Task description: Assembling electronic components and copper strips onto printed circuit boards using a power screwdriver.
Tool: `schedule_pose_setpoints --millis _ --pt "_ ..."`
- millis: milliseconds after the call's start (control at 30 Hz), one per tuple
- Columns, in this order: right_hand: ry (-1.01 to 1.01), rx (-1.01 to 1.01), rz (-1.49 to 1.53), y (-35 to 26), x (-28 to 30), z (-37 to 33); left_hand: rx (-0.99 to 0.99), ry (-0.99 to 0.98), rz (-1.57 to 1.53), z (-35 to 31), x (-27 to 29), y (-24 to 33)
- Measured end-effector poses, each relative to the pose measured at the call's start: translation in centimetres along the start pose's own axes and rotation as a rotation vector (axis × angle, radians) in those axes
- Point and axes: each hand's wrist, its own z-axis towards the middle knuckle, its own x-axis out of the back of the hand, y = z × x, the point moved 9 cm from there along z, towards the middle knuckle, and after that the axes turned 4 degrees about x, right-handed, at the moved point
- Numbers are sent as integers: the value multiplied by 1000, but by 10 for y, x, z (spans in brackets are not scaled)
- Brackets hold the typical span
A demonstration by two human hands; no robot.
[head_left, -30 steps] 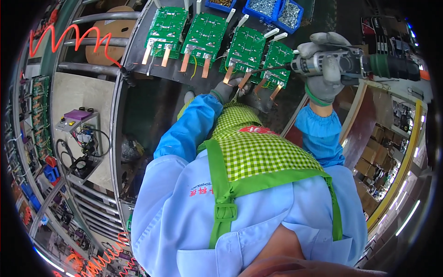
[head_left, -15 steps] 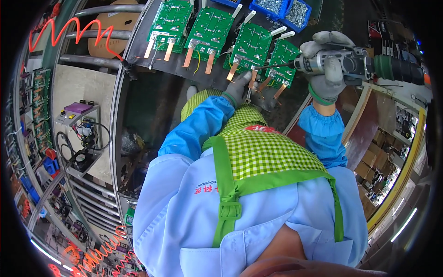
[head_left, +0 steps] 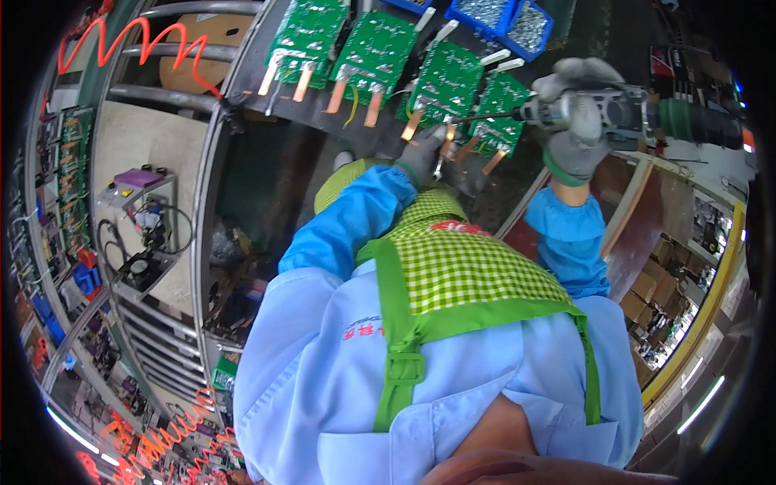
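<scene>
My right hand (head_left: 579,133), in a grey-white glove, is wrapped round a power screwdriver (head_left: 622,109). Its long thin bit (head_left: 485,116) points left, and the tip meets the fingertips of my left hand (head_left: 420,158). Those gloved fingers are closed at the copper strips of a green circuit board (head_left: 444,78). A slim shiny metal tool (head_left: 439,168) sticks out below them; its kind is hard to make out. Beneath the bit lies the rightmost circuit board (head_left: 501,101), with its copper strip (head_left: 494,162) over the bench edge. Any screw at the tip is too small to see.
Two more circuit boards (head_left: 372,56) with copper strips stand farther left on the dark bench (head_left: 315,115). Blue bins (head_left: 525,28) of small metal parts sit at the back. A red coiled hose (head_left: 174,40) hangs at the left, near a small machine (head_left: 141,210).
The whole view has shifted slightly, so the boards and bins appear a little lower and farther right. Both hands keep nearly the same pose, with the bit still at my left fingertips.
</scene>
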Motion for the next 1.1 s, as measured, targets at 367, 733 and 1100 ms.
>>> schedule_pose_setpoints --millis 367,733,1100 --pt "90 40 -137 2 12 -6 129 -96 -66 11 7 -14" --pt "186 160 -287 -59 23 -4 332 13 280 -4 12 -16" --pt "52 207 -102 -35 48 -18 208 -203 -205 19 -22 -53"
